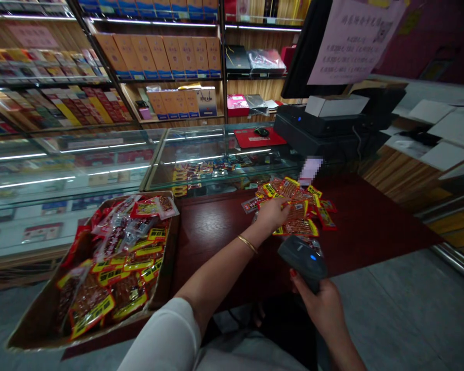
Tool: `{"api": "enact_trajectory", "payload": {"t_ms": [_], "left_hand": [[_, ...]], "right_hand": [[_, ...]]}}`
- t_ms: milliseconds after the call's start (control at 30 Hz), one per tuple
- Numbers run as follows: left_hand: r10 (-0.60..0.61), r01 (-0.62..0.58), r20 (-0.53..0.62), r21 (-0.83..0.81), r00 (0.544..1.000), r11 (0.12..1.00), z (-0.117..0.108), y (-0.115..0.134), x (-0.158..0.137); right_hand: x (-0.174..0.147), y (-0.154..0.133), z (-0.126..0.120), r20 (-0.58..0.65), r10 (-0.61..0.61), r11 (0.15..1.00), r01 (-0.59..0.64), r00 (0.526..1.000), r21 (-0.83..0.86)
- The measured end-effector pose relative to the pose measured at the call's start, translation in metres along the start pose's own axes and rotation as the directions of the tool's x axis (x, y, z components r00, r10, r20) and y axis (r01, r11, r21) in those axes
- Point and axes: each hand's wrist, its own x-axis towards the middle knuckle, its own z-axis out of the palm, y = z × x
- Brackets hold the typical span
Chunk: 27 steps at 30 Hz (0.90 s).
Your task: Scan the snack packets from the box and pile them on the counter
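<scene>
My left hand (272, 214), with a gold bangle at the wrist, reaches onto a pile of snack packets (289, 185) on the dark red counter. Its fingers are curled at the edge of a clear, yellow-edged snack packet (298, 209); the fingertips are partly hidden. In my right hand (324, 303) is a dark barcode scanner (303, 256) with a blue light, held by its handle. The scanner's head hangs just in front of the pile. To the left stands an open cardboard box (31, 323) holding many more red, yellow and clear snack packets (133, 257).
Behind the counter (212, 221) are a glass display case (201, 144) and shelves of boxes. A computer mouse (261, 132) lies on a red mat. A monitor with a pink paper sign (351, 41) and dark counter equipment (325, 131) stand at the back right.
</scene>
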Motion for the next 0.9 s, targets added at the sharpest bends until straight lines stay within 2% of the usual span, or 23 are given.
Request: {"api": "enact_trajectory", "payload": {"t_ms": [67, 133, 200, 267, 367, 433, 500, 600, 667, 700, 800, 867, 900], "left_hand": [[0.049, -0.048, -0.012, 0.036, 0.999, 0.998, -0.005, 0.005, -0.003], [0.118, -0.112, -0.068, 0.083, 0.991, 0.990, -0.015, 0.005, -0.023], [0.150, -0.136, -0.155, 0.097, 0.977, 0.986, -0.033, 0.001, -0.059], [0.107, -0.091, -0.250, 0.075, 0.962, 0.993, -0.059, -0.005, -0.105], [-0.032, 0.077, -0.396, 0.098, 0.918, 0.992, -0.111, -0.015, -0.180], [-0.143, 0.259, -0.518, 0.158, 0.843, 0.953, -0.150, -0.024, -0.226], [-0.246, 0.473, -0.621, 0.230, 0.744, 0.851, -0.189, -0.035, -0.267], [-0.375, 0.721, -0.679, 0.335, 0.631, 0.607, -0.231, -0.056, -0.311], [-0.465, 0.793, -0.660, 0.366, 0.590, 0.487, -0.245, -0.068, -0.325], [-0.495, 0.808, -0.649, 0.368, 0.578, 0.460, -0.249, -0.073, -0.328], [-0.450, 0.806, -0.685, 0.370, 0.573, 0.462, -0.257, -0.083, -0.318], [-0.399, 0.792, -0.706, 0.392, 0.585, 0.468, -0.263, -0.088, -0.303], [-0.414, 0.789, -0.689, 0.403, 0.595, 0.464, -0.267, -0.089, -0.294]], "right_hand": [[0.000, -0.001, 0.001, -0.007, -0.020, 1.000, 0.020, 1.000, -0.011], [0.001, 0.000, 0.003, -0.004, -0.033, 0.999, 0.033, 0.999, -0.017], [0.002, 0.003, 0.004, 0.017, -0.025, 0.999, 0.025, 1.000, -0.019], [0.003, 0.010, 0.007, 0.047, 0.003, 0.999, -0.001, 0.999, -0.033], [0.006, 0.021, 0.016, 0.101, 0.022, 0.994, -0.010, 0.995, -0.112], [0.011, 0.022, 0.026, 0.151, -0.014, 0.988, 0.036, 0.988, -0.149], [0.014, 0.015, 0.039, 0.228, -0.058, 0.987, 0.090, 0.972, -0.132], [0.014, -0.006, 0.056, 0.360, -0.114, 0.987, 0.145, 0.926, -0.062], [0.011, -0.019, 0.065, 0.391, -0.156, 0.984, 0.177, 0.907, -0.018], [0.009, -0.024, 0.069, 0.392, -0.175, 0.982, 0.191, 0.903, -0.004], [0.003, -0.031, 0.076, 0.396, -0.205, 0.976, 0.218, 0.895, 0.012], [0.001, -0.031, 0.077, 0.408, -0.208, 0.975, 0.223, 0.889, 0.010], [0.001, -0.030, 0.077, 0.410, -0.207, 0.975, 0.224, 0.888, 0.005]]}}
